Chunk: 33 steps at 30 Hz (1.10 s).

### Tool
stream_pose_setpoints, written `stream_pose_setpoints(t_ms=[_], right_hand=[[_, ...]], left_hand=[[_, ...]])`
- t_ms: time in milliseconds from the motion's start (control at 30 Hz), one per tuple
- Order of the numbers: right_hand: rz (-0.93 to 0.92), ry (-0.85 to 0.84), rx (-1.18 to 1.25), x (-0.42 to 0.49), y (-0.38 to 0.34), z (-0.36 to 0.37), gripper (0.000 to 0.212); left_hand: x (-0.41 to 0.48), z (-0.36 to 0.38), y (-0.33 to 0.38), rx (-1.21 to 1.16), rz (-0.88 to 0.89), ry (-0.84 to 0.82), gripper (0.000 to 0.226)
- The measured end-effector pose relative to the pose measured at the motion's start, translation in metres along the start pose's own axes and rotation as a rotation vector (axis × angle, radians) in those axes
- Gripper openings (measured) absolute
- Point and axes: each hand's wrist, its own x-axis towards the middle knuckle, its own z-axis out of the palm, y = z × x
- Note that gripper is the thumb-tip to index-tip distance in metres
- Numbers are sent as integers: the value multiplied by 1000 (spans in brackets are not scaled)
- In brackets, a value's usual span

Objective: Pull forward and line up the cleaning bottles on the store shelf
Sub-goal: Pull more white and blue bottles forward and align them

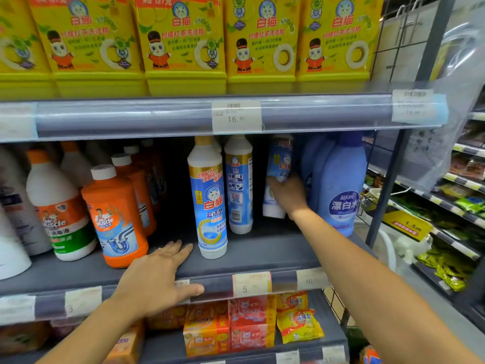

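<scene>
On the middle shelf point(262, 253) stand white-and-blue cleaner bottles. One bottle point(208, 198) stands near the front edge, label facing out. A second bottle point(238, 185) stands behind it to the right, back label showing. My right hand point(287, 195) reaches deep into the shelf and grips a third blue-white bottle point(279, 164), which is tilted and blurred. My left hand point(157, 277) rests flat on the shelf's front edge, fingers straight, holding nothing.
Orange drain-cleaner bottles point(115, 214) and white disinfectant bottles point(59, 206) fill the shelf's left. Blue bleach bottles point(342, 187) stand at the right end. Yellow dish-soap packs point(181, 40) sit on the upper shelf, boxed soaps point(228, 327) below. Another aisle rack point(446, 206) is at right.
</scene>
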Motion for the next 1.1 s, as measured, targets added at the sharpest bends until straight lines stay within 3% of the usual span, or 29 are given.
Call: stream_pose_setpoints(t_ms=[133,333,767,867,967,1100], right_hand=[[26,-15,65,-40,-1,-20,27],[-3,-77,125,-88,-8,-25,36],[-272,-208,-45,-133,-18,-1,46],[-273,-205,-41,-132,-19,1,46],[-260,-195,-20,-131,-18,4,50],[-242,-198,-1,-133,-15,4,59]], left_hand=[[1,-1,3,-3,-10,-17,102],[1,-3,4,-4,-9,-23,102],[-3,-8,5,-35,-40,-78,103],[3,-16,12,-270,-161,-76,112],[17,-21,23,-786,-308,49,111],[36,-19,42,-1033,-268,229,98]])
